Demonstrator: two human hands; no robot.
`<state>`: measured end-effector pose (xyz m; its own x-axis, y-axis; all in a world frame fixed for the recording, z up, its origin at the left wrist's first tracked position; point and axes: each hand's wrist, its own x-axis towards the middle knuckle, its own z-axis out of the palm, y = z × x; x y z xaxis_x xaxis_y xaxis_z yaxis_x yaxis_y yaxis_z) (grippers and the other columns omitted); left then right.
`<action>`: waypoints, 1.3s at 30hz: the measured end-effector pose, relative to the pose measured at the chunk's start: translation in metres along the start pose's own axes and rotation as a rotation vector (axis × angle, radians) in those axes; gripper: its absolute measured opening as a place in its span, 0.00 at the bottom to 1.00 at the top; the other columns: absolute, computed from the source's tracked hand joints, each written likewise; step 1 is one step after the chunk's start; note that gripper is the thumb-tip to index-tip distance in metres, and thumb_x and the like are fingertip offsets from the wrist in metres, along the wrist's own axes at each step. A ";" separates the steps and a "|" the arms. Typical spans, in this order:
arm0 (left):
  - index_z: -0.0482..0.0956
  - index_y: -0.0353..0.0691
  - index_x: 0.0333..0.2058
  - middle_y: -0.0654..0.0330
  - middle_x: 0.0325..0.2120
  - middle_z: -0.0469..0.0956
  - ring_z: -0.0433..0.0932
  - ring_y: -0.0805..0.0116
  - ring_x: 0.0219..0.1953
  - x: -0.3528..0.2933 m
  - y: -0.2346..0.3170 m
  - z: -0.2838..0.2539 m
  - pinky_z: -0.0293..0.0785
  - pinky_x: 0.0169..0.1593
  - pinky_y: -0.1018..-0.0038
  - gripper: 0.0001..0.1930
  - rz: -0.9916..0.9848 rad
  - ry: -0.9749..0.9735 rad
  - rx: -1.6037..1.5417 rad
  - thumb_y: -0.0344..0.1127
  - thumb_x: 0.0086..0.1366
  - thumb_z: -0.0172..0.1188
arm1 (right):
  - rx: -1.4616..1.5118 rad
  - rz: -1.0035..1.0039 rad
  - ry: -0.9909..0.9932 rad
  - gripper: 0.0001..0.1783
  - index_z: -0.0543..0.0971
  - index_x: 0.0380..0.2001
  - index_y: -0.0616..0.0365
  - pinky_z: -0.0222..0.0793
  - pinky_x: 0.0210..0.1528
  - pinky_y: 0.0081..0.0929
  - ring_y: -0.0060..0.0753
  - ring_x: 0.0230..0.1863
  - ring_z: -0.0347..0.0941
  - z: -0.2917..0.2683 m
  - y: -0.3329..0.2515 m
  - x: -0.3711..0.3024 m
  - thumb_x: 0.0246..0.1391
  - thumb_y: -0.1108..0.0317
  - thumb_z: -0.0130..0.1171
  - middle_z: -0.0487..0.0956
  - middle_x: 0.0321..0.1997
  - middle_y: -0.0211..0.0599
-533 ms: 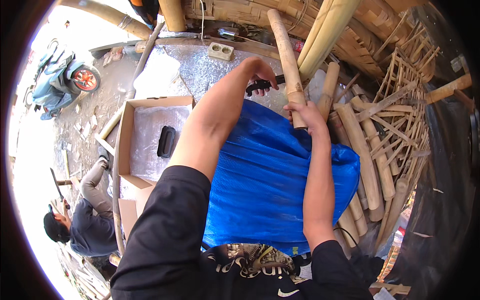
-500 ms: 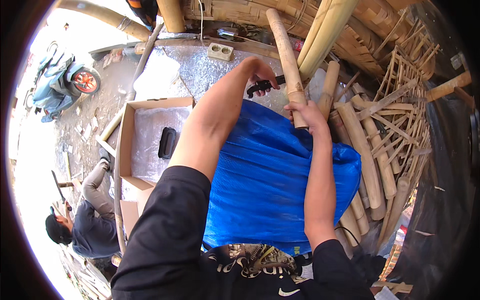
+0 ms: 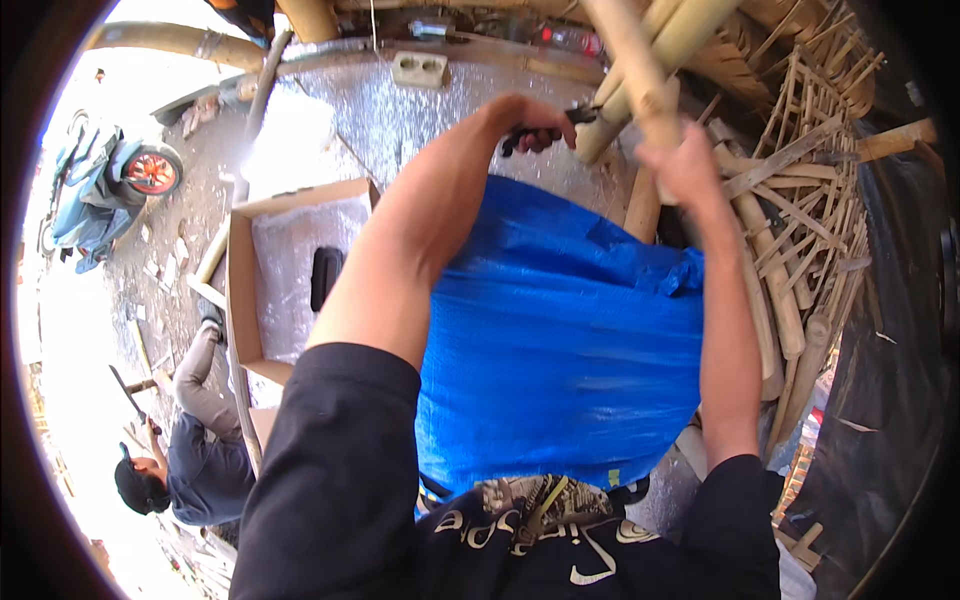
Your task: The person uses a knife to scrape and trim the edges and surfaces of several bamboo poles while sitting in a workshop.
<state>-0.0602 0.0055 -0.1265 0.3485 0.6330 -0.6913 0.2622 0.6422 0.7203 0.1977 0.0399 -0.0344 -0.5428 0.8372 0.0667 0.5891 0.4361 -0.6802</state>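
Observation:
In my left hand (image 3: 545,133) is a black-handled tool (image 3: 512,140), its fingers wrapped round the grip. The tool's far end points right, toward the upright bamboo posts, and its kind is not clear. My right hand (image 3: 685,165) is closed round the lower end of a bamboo pole (image 3: 640,75), which slants up and left past the top edge of the picture. Motion blurs both the pole and this hand. Below my hands, a blue tarp-like sheet (image 3: 570,350) spreads across my lap.
An open cardboard box (image 3: 240,280) with a black handle-shaped piece (image 3: 325,279) stands at left. Bamboo pieces (image 3: 775,250) are heaped at right. Near the back lies a socket block (image 3: 420,69). At far left are a motorbike (image 3: 110,190) and a crouching person (image 3: 205,455) holding a long blade.
My right hand has raised the bamboo pole up and to the right, away from the blue sheet. My left hand has shifted slightly right and upward with the black-handled tool.

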 end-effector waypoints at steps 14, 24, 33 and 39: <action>0.59 0.52 0.17 0.74 0.09 0.56 0.57 0.81 0.11 0.004 0.011 0.017 0.52 0.17 0.77 0.17 -0.018 0.051 0.046 0.37 0.55 0.60 | -0.552 0.009 -0.093 0.23 0.83 0.39 0.67 0.80 0.35 0.39 0.43 0.28 0.84 -0.045 -0.012 -0.016 0.40 0.62 0.69 0.85 0.27 0.48; 0.62 0.52 0.14 0.74 0.09 0.57 0.57 0.79 0.10 0.015 -0.001 0.029 0.54 0.15 0.75 0.18 0.038 0.235 0.003 0.44 0.54 0.63 | -0.518 0.058 0.008 0.25 0.84 0.39 0.62 0.79 0.46 0.46 0.60 0.42 0.83 0.007 0.022 -0.040 0.40 0.56 0.70 0.84 0.36 0.60; 0.56 0.54 0.13 0.73 0.09 0.56 0.56 0.80 0.10 0.009 -0.003 0.036 0.51 0.17 0.75 0.22 -0.017 0.244 -0.068 0.43 0.52 0.64 | -0.199 -0.531 0.320 0.17 0.80 0.38 0.67 0.78 0.39 0.33 0.35 0.35 0.81 -0.070 -0.110 -0.007 0.45 0.70 0.72 0.84 0.32 0.42; 0.56 0.53 0.14 0.73 0.09 0.56 0.55 0.80 0.11 0.028 0.005 0.048 0.52 0.16 0.77 0.22 0.065 0.194 -0.076 0.44 0.52 0.64 | -0.652 -0.048 -0.002 0.20 0.84 0.36 0.64 0.78 0.43 0.48 0.62 0.42 0.82 -0.011 0.062 -0.038 0.44 0.59 0.68 0.84 0.37 0.61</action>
<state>-0.0062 0.0060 -0.1399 0.1805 0.7408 -0.6470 0.1739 0.6234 0.7623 0.2613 0.0389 -0.0717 -0.5782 0.8115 0.0845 0.8061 0.5842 -0.0944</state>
